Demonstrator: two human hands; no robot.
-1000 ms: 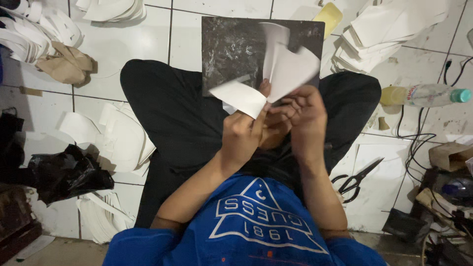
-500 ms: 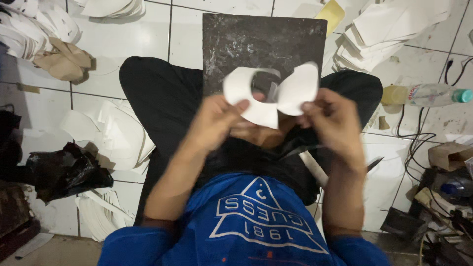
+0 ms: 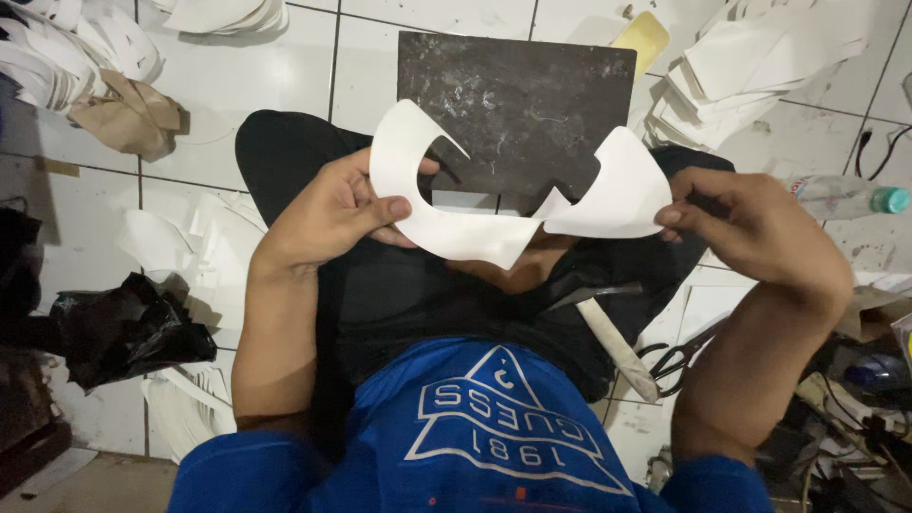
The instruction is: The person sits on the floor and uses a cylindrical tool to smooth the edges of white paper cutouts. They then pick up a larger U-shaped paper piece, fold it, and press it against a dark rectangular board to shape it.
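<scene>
While held across the frame's centre, a curved white cut-out sheet (image 3: 494,214) is pinched at either end by the left hand (image 3: 332,214) and right hand (image 3: 760,237), its long axis horizontal.

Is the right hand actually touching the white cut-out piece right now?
Touching. The head view shows the right hand pinching the white cut-out piece at its right edge, thumb on top; the left hand grips the other end.

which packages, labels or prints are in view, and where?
Plastic bottle: on the floor at right, lying down, clear with a label band and teal cap.
Cardboard box: right edge, brown, partly cut off.
Shirt print: on the blue shirt, bottom centre, white triangle outline.
No screens or signs.
</scene>
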